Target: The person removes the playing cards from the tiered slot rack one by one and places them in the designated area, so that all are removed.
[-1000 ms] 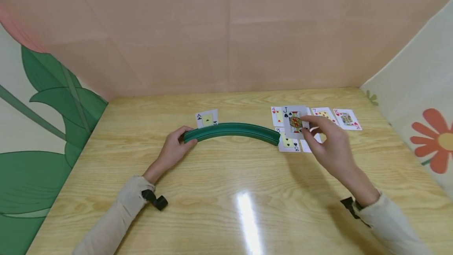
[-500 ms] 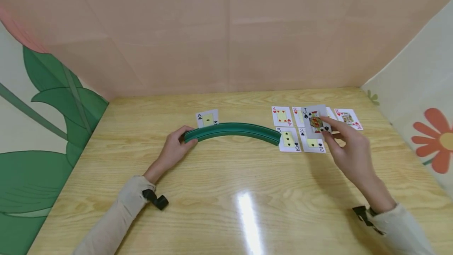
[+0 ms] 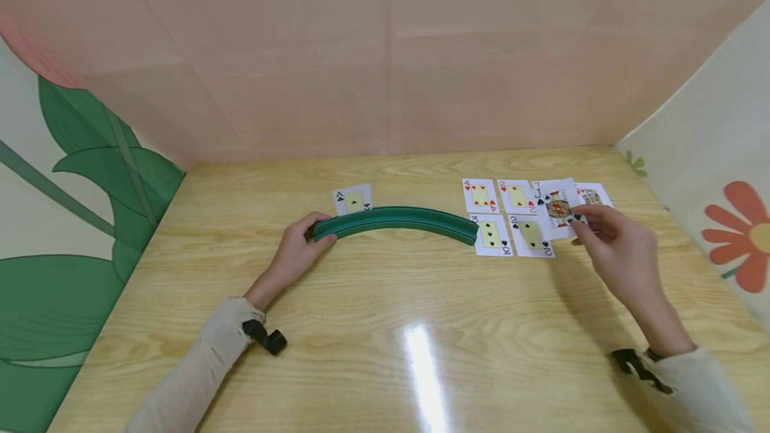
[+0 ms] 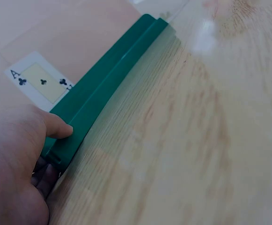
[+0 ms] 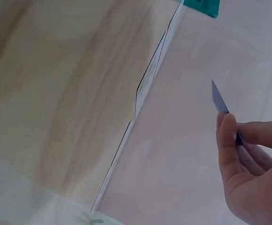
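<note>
My left hand [image 3: 293, 252] grips the left end of a curved green card holder [image 3: 397, 218], thumb on its front face in the left wrist view. An ace of clubs [image 3: 353, 200] stands in the holder near that hand. Between thumb and fingers, my right hand [image 3: 625, 252] pinches a jack of spades [image 3: 559, 209] by its right edge. The right wrist view shows this playing card [image 5: 218, 99] edge-on, raised above the table. In the head view it overlaps a red seven and part of a red king [image 3: 594, 195].
Face-up on the wooden table [image 3: 337, 326] at right lie a four of hearts [image 3: 480, 196], a two of hearts [image 3: 515, 197], a black three [image 3: 492, 235] and a two of spades [image 3: 531, 236]. A pink backdrop [image 3: 385, 72] rises behind.
My right hand has carried the jack of spades to the right, from over the four of hearts to over the seven. The left hand and holder have stayed in place.
</note>
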Action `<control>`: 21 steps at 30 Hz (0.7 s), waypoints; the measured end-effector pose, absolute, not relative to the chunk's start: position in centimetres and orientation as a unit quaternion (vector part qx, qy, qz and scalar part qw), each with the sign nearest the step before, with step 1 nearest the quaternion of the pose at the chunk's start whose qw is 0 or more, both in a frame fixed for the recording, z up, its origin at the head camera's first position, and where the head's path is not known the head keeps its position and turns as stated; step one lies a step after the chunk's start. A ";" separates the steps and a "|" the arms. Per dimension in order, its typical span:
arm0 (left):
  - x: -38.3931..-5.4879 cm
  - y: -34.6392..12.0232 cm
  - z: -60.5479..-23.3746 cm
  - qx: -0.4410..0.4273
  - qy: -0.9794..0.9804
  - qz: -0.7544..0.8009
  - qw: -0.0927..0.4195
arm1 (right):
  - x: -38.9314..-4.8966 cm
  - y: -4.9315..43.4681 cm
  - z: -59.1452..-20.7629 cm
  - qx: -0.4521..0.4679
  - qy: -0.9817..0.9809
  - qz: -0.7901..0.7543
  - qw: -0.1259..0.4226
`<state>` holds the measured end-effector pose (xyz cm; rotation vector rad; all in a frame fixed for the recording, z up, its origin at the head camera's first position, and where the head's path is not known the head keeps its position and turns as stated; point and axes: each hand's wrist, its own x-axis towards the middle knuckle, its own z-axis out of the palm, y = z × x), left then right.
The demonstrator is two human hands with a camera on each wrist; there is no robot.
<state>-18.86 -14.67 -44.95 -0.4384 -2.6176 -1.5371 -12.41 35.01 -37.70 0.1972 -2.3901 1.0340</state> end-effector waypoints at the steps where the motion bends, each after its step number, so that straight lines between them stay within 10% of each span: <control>1: -18.9 -14.7 -45.0 -0.144 -0.853 -0.501 0.037 | -12.4 35.2 -37.7 0.067 -0.886 0.381 0.256; 21: -19.1 -14.7 -45.3 -0.142 -0.854 -0.499 0.040 | -13.0 40.5 -39.1 0.086 -0.943 0.314 0.075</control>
